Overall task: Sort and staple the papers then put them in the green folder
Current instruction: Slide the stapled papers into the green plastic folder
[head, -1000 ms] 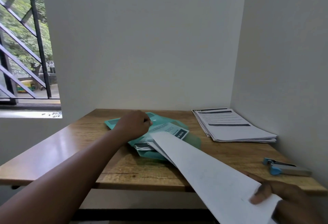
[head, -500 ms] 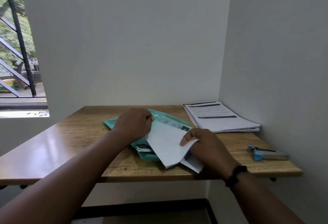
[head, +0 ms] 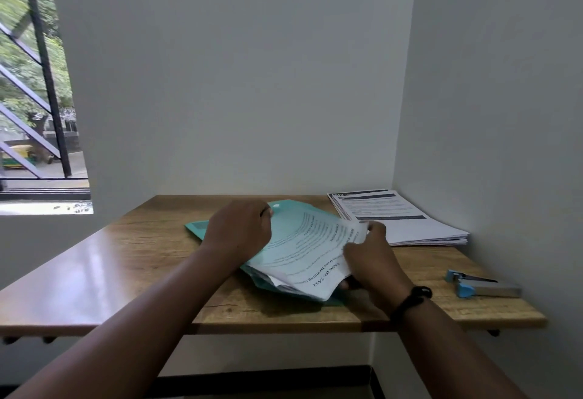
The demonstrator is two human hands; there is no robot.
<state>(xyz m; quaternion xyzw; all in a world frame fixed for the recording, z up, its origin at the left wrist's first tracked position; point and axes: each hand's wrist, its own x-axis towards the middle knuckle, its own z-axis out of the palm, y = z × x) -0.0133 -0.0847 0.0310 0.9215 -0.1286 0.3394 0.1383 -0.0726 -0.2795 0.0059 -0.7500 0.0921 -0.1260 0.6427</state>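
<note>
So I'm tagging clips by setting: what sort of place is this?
Probably a small office or study nook: a wooden desk in a bare corner, a paper stack, a stapler, and a barred window.

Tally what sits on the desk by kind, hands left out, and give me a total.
Green folder: 1
Stapler: 1
Paper stack against the right wall: 1
Paper set going into the folder: 1, gripped by the right hand while the left hand holds the flap
Total: 4

Green folder [head: 285,221], white black-printed papers [head: 315,256], blue-and-silver stapler [head: 482,286], brown wood-grain table [head: 126,259].
</note>
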